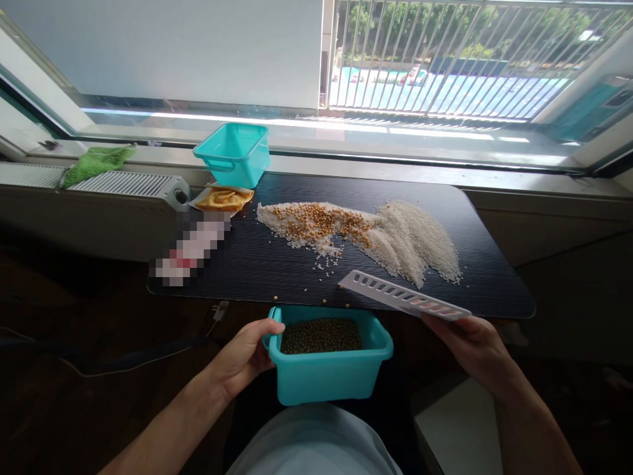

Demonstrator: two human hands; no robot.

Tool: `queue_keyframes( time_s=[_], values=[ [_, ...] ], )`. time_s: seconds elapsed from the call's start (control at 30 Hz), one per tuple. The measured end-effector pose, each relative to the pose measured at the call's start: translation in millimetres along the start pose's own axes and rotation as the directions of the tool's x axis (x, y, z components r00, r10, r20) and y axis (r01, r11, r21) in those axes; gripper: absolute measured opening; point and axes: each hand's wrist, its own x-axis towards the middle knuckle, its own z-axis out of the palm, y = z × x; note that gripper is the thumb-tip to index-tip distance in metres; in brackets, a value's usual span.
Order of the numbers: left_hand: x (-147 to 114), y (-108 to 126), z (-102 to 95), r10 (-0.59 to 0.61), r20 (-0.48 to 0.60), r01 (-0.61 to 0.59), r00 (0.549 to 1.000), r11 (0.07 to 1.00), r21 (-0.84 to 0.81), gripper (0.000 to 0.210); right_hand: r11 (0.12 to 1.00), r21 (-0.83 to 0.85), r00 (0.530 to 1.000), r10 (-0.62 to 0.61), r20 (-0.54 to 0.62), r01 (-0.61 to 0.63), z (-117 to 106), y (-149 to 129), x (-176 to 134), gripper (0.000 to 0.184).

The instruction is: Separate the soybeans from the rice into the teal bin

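My left hand is closed on the left end of a turquoise plastic bin, its thumb over the rim. Small round dark beans lie inside the bin, which is held at the table's front edge. On the right, my right hand grips a white slotted plastic tray, seen nearly edge-on, tilted above the front of the table. Its underside and most of my right fingers are hidden. Behind the tray, a long heap of white rice spreads over the table, with yellow soybeans scattered on its left part.
The dark table carries a few loose beans along its front edge. A second turquoise bin stands at the back left, near an orange item on a wrapper. A green cloth lies on the radiator. Beyond is a window.
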Motion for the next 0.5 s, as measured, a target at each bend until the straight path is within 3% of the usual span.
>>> queue_keyframes(
  time_s=[0.2,0.37,0.5],
  values=[
    [-1.3,0.3,-2.6,0.009,0.001,-0.009,1.000,1.000,0.020,0.006,0.999,0.012,0.996,-0.054,0.070,0.053,19.1,-13.1,-0.9,0.037],
    [-4.0,1.3,-9.5,0.024,-0.003,-0.024,1.000,1.000,0.017,0.007,0.997,0.000,0.969,-0.077,0.234,0.079,43.6,-24.8,2.8,0.034],
    [-4.9,1.3,-16.4,0.048,-0.018,-0.048,0.999,0.999,0.009,0.007,0.995,0.007,0.959,-0.098,0.265,0.099,60.7,-31.6,9.8,0.033]
  ],
)
